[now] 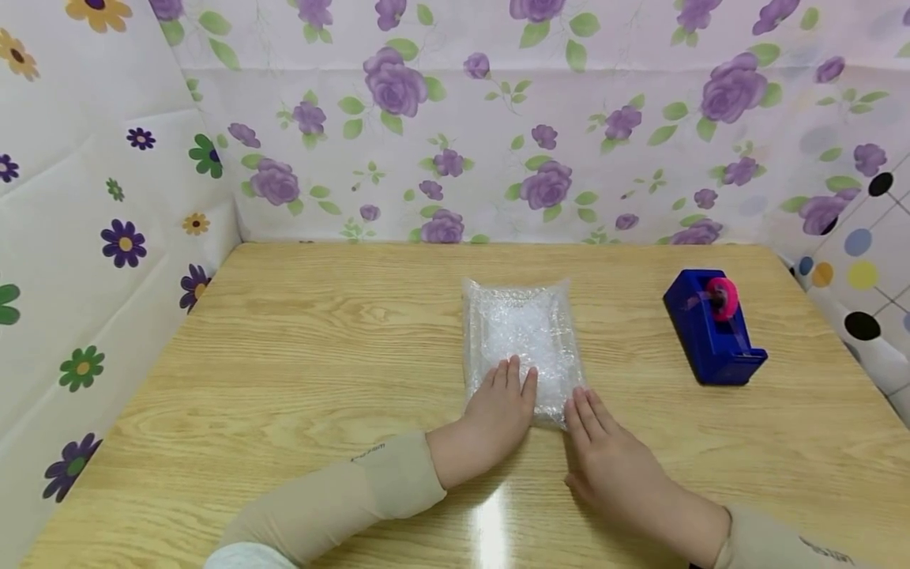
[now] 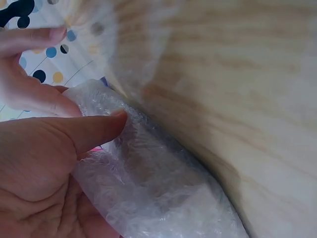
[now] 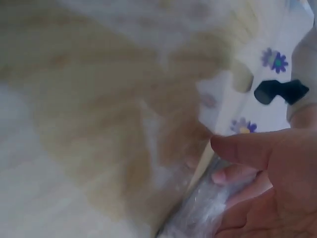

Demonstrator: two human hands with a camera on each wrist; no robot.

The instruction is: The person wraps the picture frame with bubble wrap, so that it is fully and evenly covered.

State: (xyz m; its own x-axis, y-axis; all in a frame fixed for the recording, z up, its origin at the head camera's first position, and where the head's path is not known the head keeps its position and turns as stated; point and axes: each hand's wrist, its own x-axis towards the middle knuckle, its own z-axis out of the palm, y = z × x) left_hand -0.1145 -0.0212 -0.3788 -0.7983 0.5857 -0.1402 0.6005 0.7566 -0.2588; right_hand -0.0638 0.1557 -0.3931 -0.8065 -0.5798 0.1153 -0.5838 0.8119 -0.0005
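A flat bubble-wrap package (image 1: 522, 316) lies on the wooden table, with something whitish showing through its clear layers. My left hand (image 1: 501, 411) rests on its near part, fingers stretched forward over the top. In the left wrist view the left thumb (image 2: 101, 131) lies along the wrap's near edge. At the near right corner, my right hand (image 1: 618, 466) touches the package with straight fingers held together. Its thumb stands apart from them, low by the table. What is inside the wrap cannot be made out.
A blue tape dispenser (image 1: 711, 348) with a pink tape roll (image 1: 723, 299) stands on the table (image 1: 341, 332), right of the package. Flowered sheets (image 1: 320, 158) hang behind and at the left; a dotted one (image 1: 863, 273) hangs at the right.
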